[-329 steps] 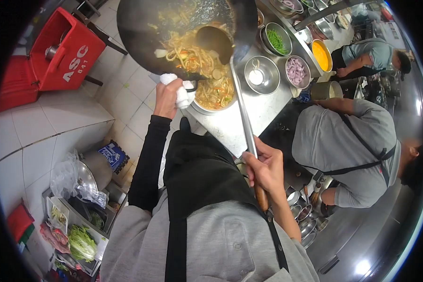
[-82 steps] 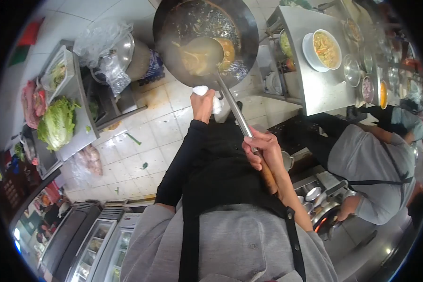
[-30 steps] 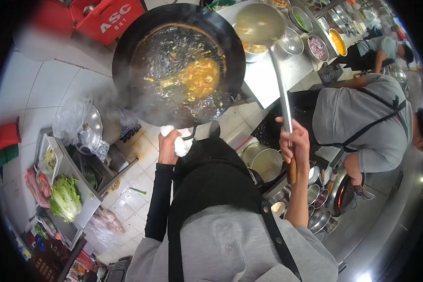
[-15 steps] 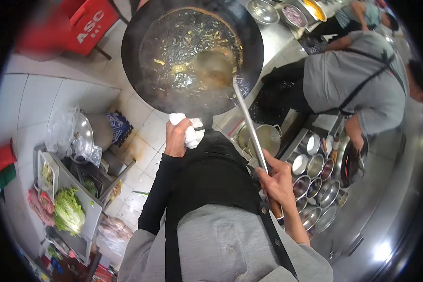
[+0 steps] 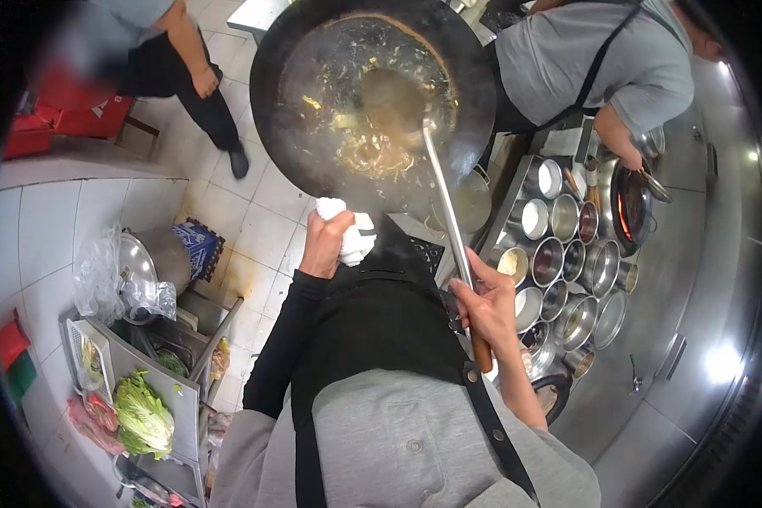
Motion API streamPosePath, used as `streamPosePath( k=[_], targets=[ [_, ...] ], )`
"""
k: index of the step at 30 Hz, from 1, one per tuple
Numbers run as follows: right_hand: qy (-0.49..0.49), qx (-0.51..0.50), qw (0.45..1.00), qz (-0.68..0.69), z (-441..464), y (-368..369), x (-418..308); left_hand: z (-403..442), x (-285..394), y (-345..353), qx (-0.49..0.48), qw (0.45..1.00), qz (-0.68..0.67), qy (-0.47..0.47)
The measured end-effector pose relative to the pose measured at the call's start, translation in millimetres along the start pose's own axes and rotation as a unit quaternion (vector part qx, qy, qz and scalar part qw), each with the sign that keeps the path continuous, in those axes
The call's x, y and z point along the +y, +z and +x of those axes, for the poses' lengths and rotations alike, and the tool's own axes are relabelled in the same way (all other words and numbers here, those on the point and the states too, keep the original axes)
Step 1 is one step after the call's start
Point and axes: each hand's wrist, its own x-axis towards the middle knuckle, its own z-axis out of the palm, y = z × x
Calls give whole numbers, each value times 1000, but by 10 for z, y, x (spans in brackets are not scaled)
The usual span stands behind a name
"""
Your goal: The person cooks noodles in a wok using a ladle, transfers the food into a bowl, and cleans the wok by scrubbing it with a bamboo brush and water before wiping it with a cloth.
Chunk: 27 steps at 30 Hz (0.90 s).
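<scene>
A large dark wok (image 5: 269, 102) hangs in front of me over the tiled floor, with steaming brown broth (image 5: 372, 161) and pale and yellowish bits inside. My left hand (image 5: 322, 245) is closed round a folded white cloth (image 5: 357, 241) at the wok's near edge; any handle under the cloth is hidden. In my right hand (image 5: 489, 300) is a long metal ladle (image 5: 449, 203) with a wooden end, gripped near that end. The ladle's bowl rests in the broth, toward the far side of the wok.
On the right, a co-worker (image 5: 584, 63) bends over another pan (image 5: 631, 207). Metal bowls of ingredients (image 5: 546, 258) crowd the counter beside my right arm. Another person's leg (image 5: 207, 110) is at upper left. A lettuce (image 5: 144, 415) lies on a shelf at lower left, below a big pot (image 5: 161, 258).
My view has turned, and the wok sits further right in it, away from the red chair. A second person has come into view at upper left. Both hands keep their holds.
</scene>
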Motion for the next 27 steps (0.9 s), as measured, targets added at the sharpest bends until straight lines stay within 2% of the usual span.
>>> streamPosePath(
  k=[1, 3, 5, 9, 12, 16, 17, 20, 21, 24, 27],
  targets=[
    [-32, -8, 999, 43, 11, 2, 43, 10, 44, 11, -4, 1000, 4, -15],
    [-177, 27, 978, -107, 79, -90, 271, -42, 25, 116, -11, 999, 10, -38],
    [-285, 73, 928, -228, 108, -174, 320, -108, 2, 243, -17, 998, 10, -60],
    [-263, 38, 918, -296, 85, -456, 385, -82, -194, 355, 0, 999, -9, -46],
    [-278, -11, 927, -253, -170, -751, 363, -62, -266, 406, -2, 998, -23, -53],
    [-191, 5, 952, -239, -230, -997, 200, -33, -417, 406, 25, 999, -20, -26],
    [-281, 44, 925, -251, -68, -986, 296, -28, -444, 398, 30, 999, -20, -15],
    [-218, 95, 937, -257, 264, -871, 170, -52, -410, 513, 58, 997, -31, 26],
    [-254, 104, 923, -270, 426, -879, 275, -63, -403, 549, 73, 996, -36, 32],
    [-55, 14, 991, -119, 407, -800, 35, -62, -345, 649, 103, 991, -38, 74],
    [34, -120, 991, 53, 481, -809, -59, 69, -426, 618, 154, 982, -18, 106]
  ],
)
